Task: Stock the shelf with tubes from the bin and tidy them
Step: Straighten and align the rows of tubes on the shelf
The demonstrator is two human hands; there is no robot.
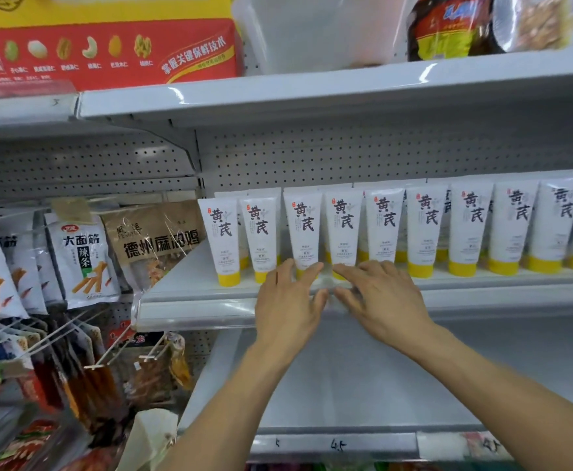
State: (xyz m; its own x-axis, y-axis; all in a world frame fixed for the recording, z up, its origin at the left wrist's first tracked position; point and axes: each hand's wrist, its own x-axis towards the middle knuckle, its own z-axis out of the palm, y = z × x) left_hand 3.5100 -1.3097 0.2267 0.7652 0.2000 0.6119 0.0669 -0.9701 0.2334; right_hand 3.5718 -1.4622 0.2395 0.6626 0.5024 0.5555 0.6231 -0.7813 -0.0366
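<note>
A row of several white tubes (428, 229) with yellow caps stands cap-down along the front of the middle shelf (190, 297), with more tubes behind. My left hand (288, 300) reaches to the yellow cap of the third tube from the left (303, 226), its fingers straight and touching the base. My right hand (380, 294) lies beside it, fingers straight, touching the base of the fourth tube (344, 226). Both hands rest over the shelf's front edge. The bin is not in view.
Snack packets (81, 256) hang on hooks at the left. A red and yellow box (108, 49) and a white plastic tub (315, 32) sit on the upper shelf. A lower shelf (346, 385) lies below my forearms.
</note>
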